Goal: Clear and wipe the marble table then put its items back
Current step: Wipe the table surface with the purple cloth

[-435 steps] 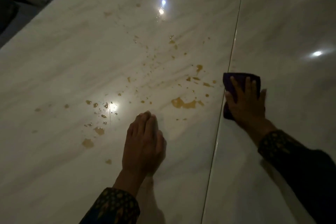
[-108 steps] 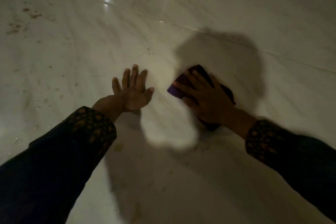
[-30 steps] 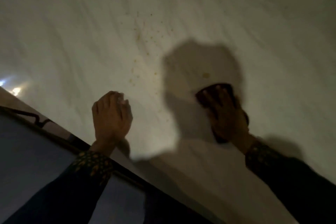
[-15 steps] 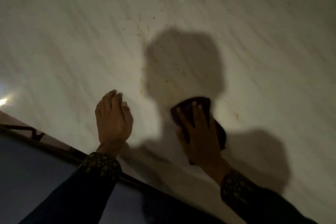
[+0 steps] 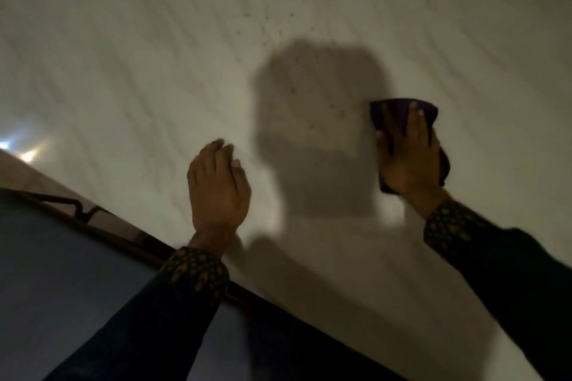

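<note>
No readable text anywhere.

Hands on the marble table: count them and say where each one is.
2. The left hand rests on the marble table near its edge, holding nothing. The right hand presses a purple cloth flat, farther right. None seem hidden.

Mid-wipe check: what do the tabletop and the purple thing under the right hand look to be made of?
Tabletop: looks like polished pale marble, judging by the faint grey veining and the glare spots off its glossy surface. Purple thing: apparently a soft folded cloth, matte and dark, bunching and creasing under the right hand that presses on it. The weave is too dim to tell.
</note>
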The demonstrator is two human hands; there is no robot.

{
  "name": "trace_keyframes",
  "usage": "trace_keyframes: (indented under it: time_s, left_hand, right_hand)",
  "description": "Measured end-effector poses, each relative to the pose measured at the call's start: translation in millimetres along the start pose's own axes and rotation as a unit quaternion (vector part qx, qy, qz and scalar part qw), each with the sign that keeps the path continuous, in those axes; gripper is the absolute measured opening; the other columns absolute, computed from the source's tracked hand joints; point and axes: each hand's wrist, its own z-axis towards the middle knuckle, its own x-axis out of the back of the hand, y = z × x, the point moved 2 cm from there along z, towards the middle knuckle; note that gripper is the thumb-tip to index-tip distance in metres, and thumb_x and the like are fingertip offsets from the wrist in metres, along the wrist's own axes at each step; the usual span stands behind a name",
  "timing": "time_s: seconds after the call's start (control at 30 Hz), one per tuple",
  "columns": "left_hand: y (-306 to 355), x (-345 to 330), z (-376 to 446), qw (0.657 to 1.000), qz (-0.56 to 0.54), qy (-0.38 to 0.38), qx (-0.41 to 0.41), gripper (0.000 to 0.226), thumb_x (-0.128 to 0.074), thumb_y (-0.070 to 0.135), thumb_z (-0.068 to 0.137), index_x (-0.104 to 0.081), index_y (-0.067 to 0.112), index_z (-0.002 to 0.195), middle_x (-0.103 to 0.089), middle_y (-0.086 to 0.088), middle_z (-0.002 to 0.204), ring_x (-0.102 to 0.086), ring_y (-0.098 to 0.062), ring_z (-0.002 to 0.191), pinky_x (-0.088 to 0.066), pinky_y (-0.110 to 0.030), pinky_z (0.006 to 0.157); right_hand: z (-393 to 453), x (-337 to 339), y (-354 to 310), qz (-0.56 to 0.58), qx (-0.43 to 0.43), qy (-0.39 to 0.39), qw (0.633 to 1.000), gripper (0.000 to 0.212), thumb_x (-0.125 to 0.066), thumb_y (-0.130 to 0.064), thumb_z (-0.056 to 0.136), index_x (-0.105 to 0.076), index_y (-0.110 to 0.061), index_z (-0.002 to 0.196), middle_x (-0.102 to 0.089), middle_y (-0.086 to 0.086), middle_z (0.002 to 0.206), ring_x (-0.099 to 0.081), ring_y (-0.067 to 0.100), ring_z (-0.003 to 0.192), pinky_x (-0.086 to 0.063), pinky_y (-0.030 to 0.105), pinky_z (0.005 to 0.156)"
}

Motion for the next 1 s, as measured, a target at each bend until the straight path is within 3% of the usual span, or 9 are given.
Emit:
trace_keyframes:
  time_s: [0.1,0.2,0.3,0.4,0.53,0.63,0.77,0.9,1.0]
  left_hand:
    - [-1.1,0.3,-1.2,1.0,0.019,-0.008,-0.007,0.032,-0.04,0.018,0.099,-0.056,0.006,0.123,-0.057,-0.012,0.129,-0.051,-0.03,0.12,-0.038,-0.046,0.103]
    - [0.8,5.6,6.9,0.999,0.043,0.001,-0.017,0.025,-0.041,0.02,0.097,-0.059,0.009,0.11,-0.061,-0.009,0.108,-0.054,-0.029,0.096,-0.042,-0.041,0.085]
    - [0.1,10.0,37.8,0.999,0.045,0.016,-0.017,0.015,-0.044,0.02,0.096,-0.057,0.012,0.096,-0.057,-0.006,0.09,-0.048,-0.025,0.079,-0.037,-0.038,0.073]
    - [-6.9,1.7,63.1,0.999,0.04,0.018,-0.027,0.016,-0.046,0.018,0.095,-0.056,0.011,0.106,-0.058,-0.006,0.104,-0.052,-0.026,0.093,-0.038,-0.037,0.086]
    - [-9.7,-11.5,68.5,0.999,0.032,0.026,-0.001,0.024,-0.042,0.019,0.096,-0.054,0.008,0.114,-0.056,-0.008,0.116,-0.051,-0.028,0.107,-0.038,-0.038,0.097]
    - [-11.2,-12.6,71.0,1.0,0.011,0.025,-0.001,0.022,-0.043,0.016,0.095,-0.054,0.009,0.113,-0.056,-0.007,0.116,-0.05,-0.026,0.108,-0.038,-0.037,0.096]
    - [-10.4,-9.8,70.9,1.0,0.011,0.013,0.007,0.023,-0.043,0.014,0.094,-0.054,0.009,0.114,-0.055,-0.007,0.119,-0.05,-0.026,0.109,-0.038,-0.037,0.097]
    - [-10.3,-8.7,71.8,1.0,0.003,0.003,0.014,0.025,-0.045,0.01,0.093,-0.055,0.006,0.116,-0.055,-0.01,0.121,-0.05,-0.028,0.111,-0.039,-0.039,0.099]
    - [-8.8,-7.5,73.6,1.0,0.0,-0.002,0.004,0.027,-0.045,0.009,0.093,-0.055,0.004,0.117,-0.055,-0.011,0.121,-0.051,-0.029,0.111,-0.04,-0.041,0.098]
  right_hand:
    - [-70.7,-16.6,-42.9,0.026,0.109,-0.004,0.994,0.055,-0.027,-0.046,0.097,-0.026,-0.034,0.151,-0.022,0.022,0.156,-0.027,0.041,0.141,-0.036,0.053,0.103]
    - [-132.3,-25.7,-70.5,0.024,0.164,-0.051,0.985,0.055,-0.028,-0.051,0.098,-0.017,-0.042,0.151,-0.013,0.009,0.161,-0.016,0.03,0.147,-0.03,0.051,0.104]
    - [-116.5,-25.2,-60.9,-0.017,0.209,-0.062,0.976,0.055,-0.029,-0.055,0.098,-0.015,-0.045,0.151,-0.012,0.005,0.162,-0.017,0.027,0.147,-0.028,0.05,0.107]
    - [-49.9,-20.1,-46.9,-0.061,0.213,-0.04,0.974,0.055,-0.022,-0.054,0.099,-0.02,-0.039,0.151,-0.015,0.008,0.16,-0.019,0.031,0.146,-0.018,0.057,0.114]
    - [48.1,-3.7,-32.2,-0.074,0.086,-0.032,0.993,0.065,-0.002,-0.061,0.092,-0.008,-0.038,0.153,-0.006,0.009,0.162,-0.002,0.03,0.149,-0.003,0.059,0.116]
    - [74.8,-0.9,-37.2,-0.047,0.042,-0.018,0.998,0.065,-0.007,-0.06,0.093,-0.007,-0.036,0.154,-0.007,0.014,0.162,-0.005,0.034,0.148,-0.009,0.055,0.118]
    - [4.5,-17.3,-80.5,0.004,0.136,-0.008,0.991,0.058,-0.02,-0.051,0.098,-0.018,-0.033,0.153,-0.015,0.016,0.16,-0.015,0.036,0.147,-0.028,0.052,0.109]
    - [-76.5,-37.6,-127.0,0.028,0.231,-0.072,0.97,0.055,-0.028,-0.05,0.1,-0.014,-0.041,0.152,-0.004,0.007,0.163,0.0,0.027,0.149,-0.01,0.046,0.116]
    - [-56.1,-39.1,-135.5,0.007,0.253,-0.061,0.966,0.053,-0.028,-0.049,0.1,-0.016,-0.042,0.152,-0.007,0.006,0.162,-0.004,0.027,0.149,-0.01,0.048,0.115]
